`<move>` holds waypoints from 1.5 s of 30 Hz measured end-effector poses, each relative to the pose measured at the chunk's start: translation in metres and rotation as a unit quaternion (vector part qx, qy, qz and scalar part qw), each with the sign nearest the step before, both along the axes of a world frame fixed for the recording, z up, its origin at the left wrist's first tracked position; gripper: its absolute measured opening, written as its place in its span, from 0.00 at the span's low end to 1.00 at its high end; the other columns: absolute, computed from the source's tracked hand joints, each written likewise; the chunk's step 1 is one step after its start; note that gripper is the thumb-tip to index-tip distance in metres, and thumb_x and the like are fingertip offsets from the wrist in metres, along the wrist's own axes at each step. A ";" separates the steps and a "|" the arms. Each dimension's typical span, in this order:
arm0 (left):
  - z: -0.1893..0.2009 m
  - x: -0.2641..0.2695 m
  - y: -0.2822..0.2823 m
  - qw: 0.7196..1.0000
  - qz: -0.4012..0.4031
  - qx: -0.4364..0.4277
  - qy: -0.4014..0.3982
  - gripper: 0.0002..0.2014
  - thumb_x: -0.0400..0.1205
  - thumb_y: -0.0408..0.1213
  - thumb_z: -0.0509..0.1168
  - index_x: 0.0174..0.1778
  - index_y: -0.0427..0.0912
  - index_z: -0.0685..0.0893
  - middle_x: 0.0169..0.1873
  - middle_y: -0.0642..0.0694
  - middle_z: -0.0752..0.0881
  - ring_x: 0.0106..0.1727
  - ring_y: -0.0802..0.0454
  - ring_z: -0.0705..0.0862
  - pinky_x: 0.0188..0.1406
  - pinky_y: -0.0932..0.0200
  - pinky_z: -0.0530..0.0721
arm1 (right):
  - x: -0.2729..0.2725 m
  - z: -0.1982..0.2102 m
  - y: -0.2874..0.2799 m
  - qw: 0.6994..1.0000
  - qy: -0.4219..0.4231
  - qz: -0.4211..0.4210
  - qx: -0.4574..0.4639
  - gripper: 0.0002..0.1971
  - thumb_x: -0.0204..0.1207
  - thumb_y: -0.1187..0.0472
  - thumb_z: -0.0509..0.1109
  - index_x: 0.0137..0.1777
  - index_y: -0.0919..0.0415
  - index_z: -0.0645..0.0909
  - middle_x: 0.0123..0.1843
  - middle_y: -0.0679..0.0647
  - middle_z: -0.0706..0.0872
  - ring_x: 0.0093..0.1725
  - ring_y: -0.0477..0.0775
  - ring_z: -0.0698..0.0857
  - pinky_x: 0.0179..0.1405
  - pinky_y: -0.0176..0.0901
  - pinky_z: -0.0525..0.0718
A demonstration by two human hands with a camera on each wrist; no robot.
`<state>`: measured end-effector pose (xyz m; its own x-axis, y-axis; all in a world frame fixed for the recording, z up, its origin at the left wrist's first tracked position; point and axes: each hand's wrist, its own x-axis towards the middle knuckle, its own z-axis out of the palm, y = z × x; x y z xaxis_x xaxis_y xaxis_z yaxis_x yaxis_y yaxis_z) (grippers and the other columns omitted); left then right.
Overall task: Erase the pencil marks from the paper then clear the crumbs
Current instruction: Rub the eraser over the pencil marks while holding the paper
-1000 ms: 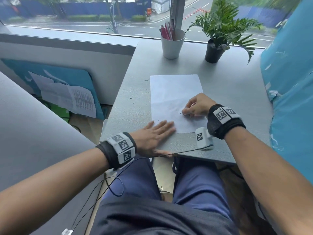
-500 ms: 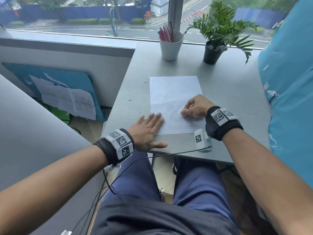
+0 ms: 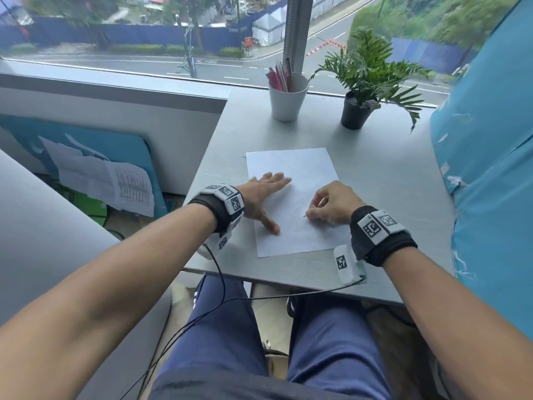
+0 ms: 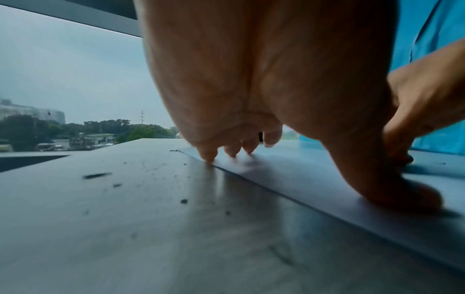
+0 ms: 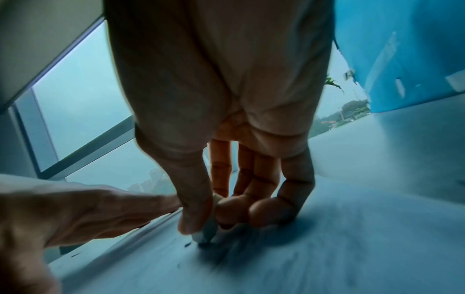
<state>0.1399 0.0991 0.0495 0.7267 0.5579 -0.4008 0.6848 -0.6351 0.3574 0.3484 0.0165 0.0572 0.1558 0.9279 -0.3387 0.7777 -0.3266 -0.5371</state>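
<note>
**Eraser at work on the near half of the sheet**

The grey table (image 3: 375, 180) carries everything, and the paper (image 3: 302, 174) is the landmark: it lies on the table with its long axis running away from the person. Beyond the paper's far edge stand a white cup of pencils (image 3: 287, 101) and a potted plant (image 3: 356, 108). The left hand (image 3: 264, 197) lies flat on the paper's left edge, fingers straight and spread, pinning the sheet. The right hand (image 3: 331, 204) sits on the paper's near-right part, its fingers curled and pinching a small pale eraser (image 5: 210, 228), tip down on the sheet. Dark crumbs (image 4: 183, 201) dot the table left of the paper. Judging by this, erasing is under way; the crumbs lie nearest the left hand, so sweeping would fall to it.
</note>
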 end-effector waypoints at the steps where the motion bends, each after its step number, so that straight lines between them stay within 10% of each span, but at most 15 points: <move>1: -0.001 0.003 0.004 1.000 -0.006 0.000 0.019 0.68 0.62 0.66 0.80 0.89 0.54 0.41 0.87 0.49 0.37 0.87 0.47 0.34 0.85 0.38 0.37 | -0.001 0.002 0.004 1.000 -0.009 0.005 0.014 0.09 0.64 0.55 0.84 0.39 0.57 0.89 0.38 0.51 0.90 0.35 0.44 0.84 0.32 0.33 0.77; 6: -0.001 0.010 0.010 0.997 -0.005 0.009 0.081 0.73 0.58 0.70 0.80 0.86 0.58 0.34 0.85 0.52 0.28 0.84 0.45 0.26 0.82 0.34 0.31 | -0.026 0.018 0.035 0.997 0.049 0.031 0.054 0.06 0.65 0.61 0.84 0.37 0.58 0.90 0.32 0.51 0.89 0.28 0.45 0.86 0.31 0.35 0.85; 10: 0.001 0.012 0.008 0.996 -0.007 0.007 0.091 0.76 0.57 0.70 0.80 0.86 0.56 0.31 0.84 0.50 0.26 0.84 0.45 0.25 0.83 0.34 0.32 | -0.031 0.013 0.052 0.998 0.008 -0.009 0.068 0.07 0.63 0.57 0.83 0.39 0.58 0.91 0.28 0.45 0.85 0.32 0.42 0.83 0.28 0.26 0.74; 14: -0.001 0.013 0.008 0.994 -0.009 0.003 0.107 0.77 0.55 0.73 0.78 0.85 0.56 0.28 0.83 0.49 0.24 0.83 0.44 0.24 0.83 0.34 0.31 | -0.049 0.009 0.032 0.993 0.009 0.114 0.016 0.05 0.66 0.58 0.82 0.37 0.59 0.92 0.30 0.46 0.88 0.29 0.39 0.83 0.30 0.30 0.79; 19: -0.003 0.014 0.008 0.995 -0.008 0.013 0.102 0.75 0.56 0.72 0.79 0.85 0.59 0.31 0.84 0.47 0.25 0.84 0.41 0.25 0.82 0.33 0.31 | -0.028 0.013 0.052 0.998 -0.006 0.022 0.061 0.07 0.63 0.54 0.83 0.36 0.57 0.92 0.30 0.49 0.89 0.28 0.38 0.82 0.27 0.27 0.74; 23: -0.004 0.017 0.011 0.993 -0.002 0.007 0.116 0.76 0.54 0.73 0.79 0.83 0.63 0.28 0.82 0.46 0.22 0.82 0.41 0.23 0.82 0.32 0.31 | -0.048 0.010 0.035 0.990 -0.008 0.136 0.024 0.05 0.66 0.57 0.82 0.33 0.55 0.91 0.29 0.47 0.89 0.28 0.38 0.84 0.27 0.29 0.76; 27: -0.004 0.018 0.011 0.992 -0.002 0.019 0.121 0.76 0.53 0.74 0.79 0.84 0.62 0.29 0.83 0.46 0.24 0.83 0.40 0.25 0.82 0.32 0.33 | -0.024 0.012 0.051 0.997 -0.019 0.011 0.074 0.07 0.65 0.55 0.80 0.36 0.57 0.92 0.32 0.52 0.90 0.31 0.41 0.84 0.30 0.30 0.77; 31: -0.003 0.018 0.011 0.992 -0.005 0.013 0.129 0.75 0.54 0.74 0.79 0.83 0.65 0.30 0.82 0.45 0.22 0.83 0.40 0.24 0.79 0.33 0.30 | -0.048 0.010 0.031 0.991 -0.016 0.126 0.034 0.04 0.66 0.58 0.80 0.36 0.57 0.93 0.33 0.51 0.91 0.29 0.42 0.84 0.28 0.31 0.78; 35: -0.001 0.020 0.009 0.991 0.000 0.022 0.135 0.75 0.53 0.73 0.79 0.84 0.66 0.31 0.83 0.45 0.23 0.83 0.39 0.25 0.79 0.31 0.31 | -0.026 0.013 0.047 0.996 -0.026 -0.013 0.087 0.08 0.67 0.55 0.78 0.37 0.60 0.92 0.33 0.52 0.91 0.34 0.46 0.86 0.34 0.34 0.79; 38: -0.001 0.021 0.008 0.990 0.000 0.019 0.141 0.77 0.52 0.73 0.79 0.83 0.64 0.29 0.82 0.43 0.22 0.83 0.38 0.25 0.81 0.28 0.34 | -0.053 0.009 0.026 0.992 -0.028 0.111 0.048 0.07 0.67 0.58 0.78 0.33 0.61 0.91 0.31 0.52 0.89 0.34 0.47 0.88 0.32 0.37 0.83; 42: -0.001 0.023 0.008 0.990 0.002 0.027 0.140 0.77 0.52 0.74 0.79 0.84 0.64 0.30 0.83 0.43 0.24 0.84 0.38 0.26 0.81 0.27 0.36 | -0.024 0.014 0.043 0.997 -0.021 -0.021 0.074 0.08 0.64 0.55 0.81 0.34 0.59 0.91 0.31 0.50 0.89 0.32 0.40 0.85 0.37 0.33 0.82; 45: -0.001 0.022 0.007 0.989 0.004 0.021 0.146 0.77 0.52 0.74 0.79 0.84 0.63 0.29 0.82 0.43 0.22 0.83 0.38 0.25 0.81 0.26 0.35 | -0.047 0.009 0.032 0.996 -0.034 0.073 0.044 0.08 0.66 0.56 0.79 0.35 0.62 0.90 0.34 0.52 0.90 0.37 0.48 0.88 0.35 0.35 0.82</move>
<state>0.1618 0.1060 0.0487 0.5782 0.5843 -0.5695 0.7605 -0.6387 0.1168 0.3016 0.0487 0.0657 0.0359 0.9679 -0.2487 0.8488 -0.1609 -0.5036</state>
